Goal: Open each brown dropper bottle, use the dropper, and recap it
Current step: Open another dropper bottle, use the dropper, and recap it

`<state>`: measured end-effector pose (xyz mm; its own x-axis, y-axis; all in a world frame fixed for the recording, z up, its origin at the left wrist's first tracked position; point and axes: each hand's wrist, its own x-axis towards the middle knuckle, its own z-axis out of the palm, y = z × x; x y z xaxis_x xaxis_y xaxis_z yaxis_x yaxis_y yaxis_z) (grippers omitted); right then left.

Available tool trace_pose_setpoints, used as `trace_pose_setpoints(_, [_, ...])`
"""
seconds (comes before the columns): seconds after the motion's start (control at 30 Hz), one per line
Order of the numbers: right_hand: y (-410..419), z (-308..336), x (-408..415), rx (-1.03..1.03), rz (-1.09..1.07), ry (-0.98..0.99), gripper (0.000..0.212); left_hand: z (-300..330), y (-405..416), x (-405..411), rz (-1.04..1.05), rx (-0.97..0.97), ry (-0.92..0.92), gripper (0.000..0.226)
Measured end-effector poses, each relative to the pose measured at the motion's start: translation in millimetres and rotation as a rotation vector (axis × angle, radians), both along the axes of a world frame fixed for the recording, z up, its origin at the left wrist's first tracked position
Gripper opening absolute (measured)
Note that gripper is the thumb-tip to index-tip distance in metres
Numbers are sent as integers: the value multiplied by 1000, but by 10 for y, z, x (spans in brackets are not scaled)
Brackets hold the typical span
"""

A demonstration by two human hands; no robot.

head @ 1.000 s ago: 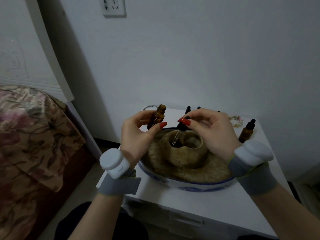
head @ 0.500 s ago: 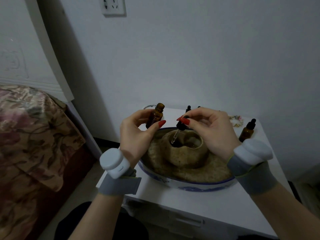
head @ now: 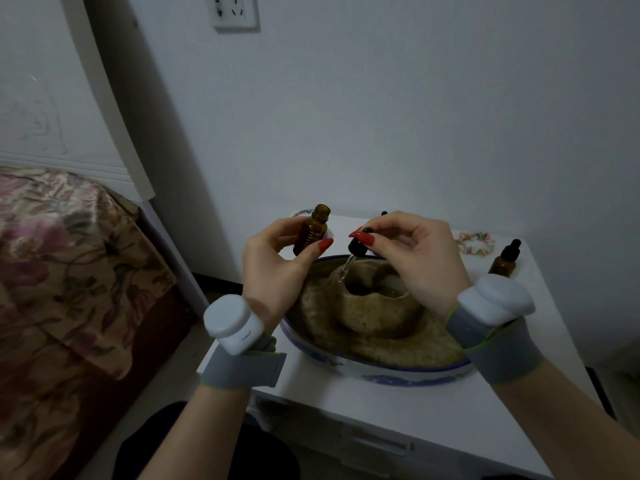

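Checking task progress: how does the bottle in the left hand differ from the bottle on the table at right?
The held bottle is uncapped, tilted, gripped by the left hand. The table bottle keeps its black dropper cap, stands upright, untouched. Both are brown glass.

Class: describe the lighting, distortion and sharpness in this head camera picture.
Head view: dim, flat, bluish light; wide-angle lens bends the bed frame at left; hands, the open bottle and dropper are fairly sharp; bowl contents look murky.
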<state>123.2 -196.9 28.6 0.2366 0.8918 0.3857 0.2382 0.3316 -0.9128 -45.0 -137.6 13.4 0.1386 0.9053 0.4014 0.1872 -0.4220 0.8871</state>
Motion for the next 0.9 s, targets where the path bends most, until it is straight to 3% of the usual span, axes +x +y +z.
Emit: trace_pose_setpoints(0.9, [100,-61,36,59,13,30,24,19,15,-32,6,5,-19,29])
